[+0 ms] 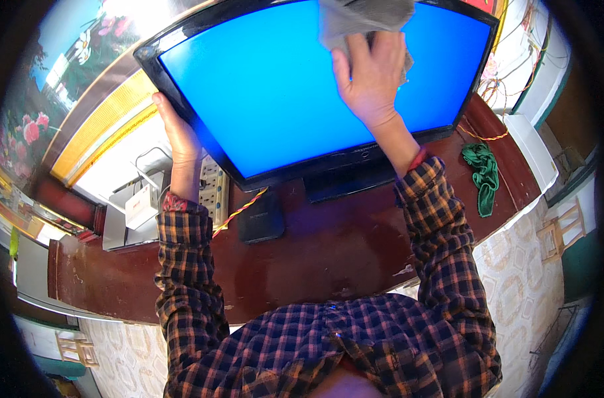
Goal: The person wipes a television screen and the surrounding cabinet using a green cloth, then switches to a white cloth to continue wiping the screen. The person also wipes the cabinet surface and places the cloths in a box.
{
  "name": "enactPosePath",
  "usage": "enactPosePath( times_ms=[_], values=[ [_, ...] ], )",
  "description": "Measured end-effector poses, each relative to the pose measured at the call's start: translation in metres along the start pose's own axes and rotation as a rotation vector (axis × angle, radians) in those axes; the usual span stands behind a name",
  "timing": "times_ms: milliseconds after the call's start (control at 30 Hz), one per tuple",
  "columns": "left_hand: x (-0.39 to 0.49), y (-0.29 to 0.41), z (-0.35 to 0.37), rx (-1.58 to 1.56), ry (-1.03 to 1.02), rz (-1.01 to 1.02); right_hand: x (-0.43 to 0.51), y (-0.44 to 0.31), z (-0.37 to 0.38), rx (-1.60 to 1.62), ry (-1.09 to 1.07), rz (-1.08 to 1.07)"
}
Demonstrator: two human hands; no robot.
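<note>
A flat-screen television (282,89) with a black frame and a lit blue screen stands on a dark red wooden cabinet (332,258). My right hand (374,84) presses a grey cloth (366,17) against the upper right part of the screen, fingers spread over the fabric. At the television's left edge, my left hand (180,132) rests against the black frame with its thumb up; its other fingers are hidden behind the set. A crumpled green cloth (482,171) lies on the cabinet, right of the television's stand (347,179).
A black set-top box (260,219) lies left of the stand, a twisted red and yellow wire (240,211) beside it. Further left are a power strip (215,191) and a white router (142,206) with antennas. More twisted wire (491,138) runs at the cabinet's right.
</note>
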State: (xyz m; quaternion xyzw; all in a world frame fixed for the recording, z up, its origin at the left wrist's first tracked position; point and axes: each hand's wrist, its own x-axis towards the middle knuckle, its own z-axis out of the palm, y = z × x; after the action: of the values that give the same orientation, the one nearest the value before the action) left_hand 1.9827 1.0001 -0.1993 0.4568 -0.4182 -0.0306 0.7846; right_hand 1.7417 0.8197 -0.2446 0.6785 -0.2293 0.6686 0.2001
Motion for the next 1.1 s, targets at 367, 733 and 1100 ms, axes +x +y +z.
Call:
enactPosePath(
  times_ms=[367, 733, 1100],
  values=[
    [0.003, -0.007, -0.011, 0.013, -0.114, -0.078, -0.049, -0.072, -0.01, 0.094, -0.553, -0.608],
    [0.021, -0.062, -0.048, -0.298, -0.293, -0.153, -0.007, -0.134, 0.006, 0.214, -0.362, -0.5],
    [0.011, -0.027, -0.026, -0.118, -0.087, -0.044, 0.075, -0.116, 0.017, 0.258, -0.116, -0.562]
  ],
)
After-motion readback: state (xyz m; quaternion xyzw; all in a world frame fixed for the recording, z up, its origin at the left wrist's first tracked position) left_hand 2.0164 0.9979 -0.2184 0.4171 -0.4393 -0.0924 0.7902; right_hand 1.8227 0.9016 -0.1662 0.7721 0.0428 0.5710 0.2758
